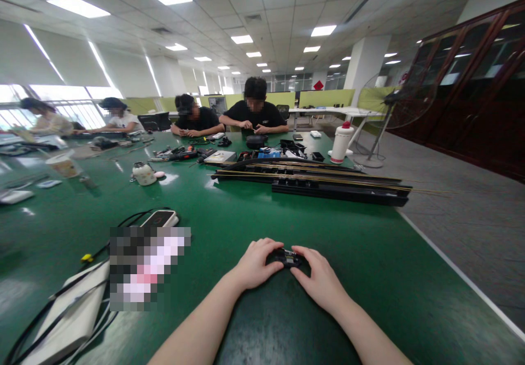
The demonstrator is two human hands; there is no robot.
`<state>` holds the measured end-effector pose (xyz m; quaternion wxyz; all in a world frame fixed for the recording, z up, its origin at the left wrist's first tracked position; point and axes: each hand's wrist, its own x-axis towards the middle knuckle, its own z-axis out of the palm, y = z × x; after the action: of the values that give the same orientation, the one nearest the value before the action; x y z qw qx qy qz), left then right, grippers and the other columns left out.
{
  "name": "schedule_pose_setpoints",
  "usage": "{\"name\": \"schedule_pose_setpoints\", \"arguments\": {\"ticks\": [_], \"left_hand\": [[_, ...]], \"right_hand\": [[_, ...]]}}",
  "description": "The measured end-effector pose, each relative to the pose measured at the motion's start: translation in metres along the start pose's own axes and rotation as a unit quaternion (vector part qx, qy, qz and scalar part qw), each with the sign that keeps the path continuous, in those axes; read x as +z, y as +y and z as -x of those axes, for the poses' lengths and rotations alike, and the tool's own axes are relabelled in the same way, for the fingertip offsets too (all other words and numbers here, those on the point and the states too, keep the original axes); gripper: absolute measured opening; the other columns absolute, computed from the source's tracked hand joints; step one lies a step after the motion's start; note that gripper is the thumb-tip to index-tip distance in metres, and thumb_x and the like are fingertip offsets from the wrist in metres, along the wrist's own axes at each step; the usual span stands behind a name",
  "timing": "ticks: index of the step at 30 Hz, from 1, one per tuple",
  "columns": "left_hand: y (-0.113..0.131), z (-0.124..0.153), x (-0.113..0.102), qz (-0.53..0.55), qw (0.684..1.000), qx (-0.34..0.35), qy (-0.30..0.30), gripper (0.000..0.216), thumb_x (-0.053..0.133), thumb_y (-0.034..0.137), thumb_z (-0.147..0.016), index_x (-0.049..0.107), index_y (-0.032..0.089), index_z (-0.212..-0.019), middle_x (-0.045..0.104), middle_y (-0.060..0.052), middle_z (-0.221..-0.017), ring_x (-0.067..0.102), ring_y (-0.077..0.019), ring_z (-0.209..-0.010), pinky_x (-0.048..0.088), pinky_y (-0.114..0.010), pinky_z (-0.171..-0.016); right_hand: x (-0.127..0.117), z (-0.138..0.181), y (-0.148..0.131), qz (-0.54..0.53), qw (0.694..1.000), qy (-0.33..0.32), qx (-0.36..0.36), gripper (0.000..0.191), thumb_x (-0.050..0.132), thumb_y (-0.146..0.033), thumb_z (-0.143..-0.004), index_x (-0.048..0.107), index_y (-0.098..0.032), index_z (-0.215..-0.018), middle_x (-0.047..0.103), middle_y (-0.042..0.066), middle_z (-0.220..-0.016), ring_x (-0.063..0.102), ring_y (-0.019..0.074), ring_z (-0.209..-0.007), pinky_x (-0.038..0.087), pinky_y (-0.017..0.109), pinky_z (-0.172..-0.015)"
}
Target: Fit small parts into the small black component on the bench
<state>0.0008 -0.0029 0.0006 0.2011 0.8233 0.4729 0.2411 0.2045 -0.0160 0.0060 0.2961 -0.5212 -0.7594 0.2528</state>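
Note:
Both of my hands rest on the green table [229, 222] near its front edge, side by side. Between them is a small black part [287, 257] with a bit of metal showing on top. My left hand [256, 264] curls its fingers around the part's left end. My right hand [318, 277] pinches its right end with thumb and fingers. The part sits low, close to or on the table top; its underside is hidden.
Long black rails with thin brass rods [311, 179] lie across the table's middle. A white bottle with a red cap [342, 142] stands behind them. A white box and black cables [69, 313] lie at front left, near a phone [161, 219]. Several people sit working at the far end.

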Motion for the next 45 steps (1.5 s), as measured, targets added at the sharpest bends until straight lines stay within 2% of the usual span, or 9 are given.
{"name": "schedule_pose_setpoints", "arguments": {"ticks": [13,25,34,45], "left_hand": [[0.0016,0.0,-0.0005,0.001,1.0,-0.009,-0.002,0.041,0.061,0.035,-0.083,0.054,0.025,-0.121,0.059,-0.006,-0.115,0.052,-0.0236,-0.105,0.039,-0.037,-0.092],[0.0029,0.0004,-0.0021,0.004,1.0,-0.009,-0.005,0.043,0.062,0.033,-0.081,0.052,0.025,-0.123,0.059,-0.005,-0.115,0.052,-0.0233,-0.106,0.039,-0.037,-0.093],[0.0014,0.0001,-0.0002,0.002,1.0,-0.002,0.004,0.041,0.065,0.033,-0.079,0.055,0.023,-0.118,0.06,-0.004,-0.113,0.053,-0.0233,-0.104,0.039,-0.037,-0.092],[0.0065,-0.0001,-0.005,0.003,1.0,-0.016,-0.011,0.047,0.068,0.034,-0.076,0.054,0.023,-0.119,0.06,-0.005,-0.114,0.053,-0.0243,-0.104,0.04,-0.037,-0.092]], "right_hand": [[-0.0022,0.0002,-0.0028,0.009,1.0,-0.004,0.004,0.038,0.057,-0.024,-0.075,0.06,-0.017,-0.112,0.064,0.01,-0.115,0.056,0.0239,-0.108,0.04,0.039,-0.098],[-0.0032,0.0002,-0.0043,0.0,1.0,-0.007,0.01,0.037,0.057,-0.023,-0.075,0.06,-0.021,-0.112,0.064,0.008,-0.115,0.056,0.0249,-0.109,0.041,0.042,-0.098],[-0.0039,-0.0001,-0.0045,0.006,1.0,-0.01,0.001,0.037,0.057,-0.022,-0.075,0.06,-0.018,-0.111,0.064,0.01,-0.114,0.056,0.024,-0.108,0.04,0.041,-0.097],[-0.0032,0.0002,-0.0033,0.003,1.0,-0.009,-0.005,0.039,0.06,-0.029,-0.074,0.061,-0.019,-0.112,0.064,0.009,-0.116,0.056,0.025,-0.11,0.039,0.043,-0.099]]}}
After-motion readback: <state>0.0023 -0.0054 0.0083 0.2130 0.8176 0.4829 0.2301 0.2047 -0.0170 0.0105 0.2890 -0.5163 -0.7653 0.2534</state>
